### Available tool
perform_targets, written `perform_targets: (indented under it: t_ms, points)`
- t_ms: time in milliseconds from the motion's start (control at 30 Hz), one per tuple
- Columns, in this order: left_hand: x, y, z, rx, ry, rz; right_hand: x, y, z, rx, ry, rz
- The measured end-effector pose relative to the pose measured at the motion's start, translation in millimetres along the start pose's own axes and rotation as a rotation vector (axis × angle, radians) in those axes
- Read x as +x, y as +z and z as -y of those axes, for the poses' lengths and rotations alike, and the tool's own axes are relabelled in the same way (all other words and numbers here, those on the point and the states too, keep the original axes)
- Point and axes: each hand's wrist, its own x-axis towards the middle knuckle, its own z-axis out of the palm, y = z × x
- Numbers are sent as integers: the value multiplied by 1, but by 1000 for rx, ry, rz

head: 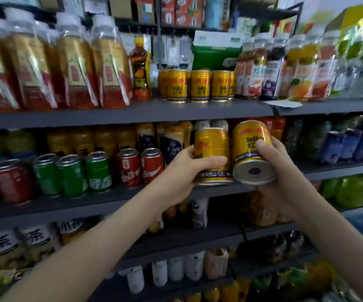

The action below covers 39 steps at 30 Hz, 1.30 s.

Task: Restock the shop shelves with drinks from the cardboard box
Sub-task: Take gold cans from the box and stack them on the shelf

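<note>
My left hand (187, 171) grips a gold energy-drink can (212, 144), held upright in front of the middle shelf. Right beside it, my right hand (278, 164) holds a second gold can (250, 138), tilted so its silver bottom faces me. The two cans nearly touch. On the upper shelf (132, 112) above them stands a row of matching gold cans (198, 86), with bare shelf in front of it. The cardboard box is out of view.
Large tea bottles (52, 68) fill the upper shelf's left side, juice bottles (285, 73) its right. Green cans (73, 175) and red cans (141, 166) line the middle shelf (56, 205). Lower shelves hold more bottles.
</note>
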Motion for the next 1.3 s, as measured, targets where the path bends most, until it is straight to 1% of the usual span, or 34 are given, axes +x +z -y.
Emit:
perform_targets:
  t_ms: [133, 233, 300, 367, 500, 567, 667, 767, 833, 1000, 1100, 1233, 1300]
  points:
    - [47, 25, -29, 6, 55, 56, 31, -21, 44, 83, -12, 58]
    - [81, 45, -52, 58, 129, 106, 59, -40, 69, 85, -49, 56]
    - [100, 61, -64, 82, 180, 111, 77, -57, 80, 68, -44, 43]
    - [116, 74, -72, 119, 217, 78, 94, -75, 86, 26, -32, 38]
    - [141, 89, -76, 277, 299, -32, 135, -102, 95, -51, -56, 81]
    - [149, 92, -72, 384, 376, -173, 160, -112, 106, -83, -94, 123]
    - [157, 92, -66, 532, 469, -439, 198, -123, 124, -291, -181, 195]
    - [165, 78, -69, 579, 457, -633, 240, -123, 136, -491, -232, 267]
    - [167, 66, -74, 601, 425, -713, 267, -119, 139, -594, -255, 308]
    - [169, 43, -85, 591, 384, -787, 308, -110, 132, -728, -252, 383]
    - [170, 35, -89, 618, 365, -793, 321, -108, 121, -801, -228, 429]
    - [170, 22, -93, 660, 387, -811, 335, -108, 118, -893, -239, 417]
    - [169, 17, -98, 678, 391, -810, 339, -108, 118, -1021, -262, 414]
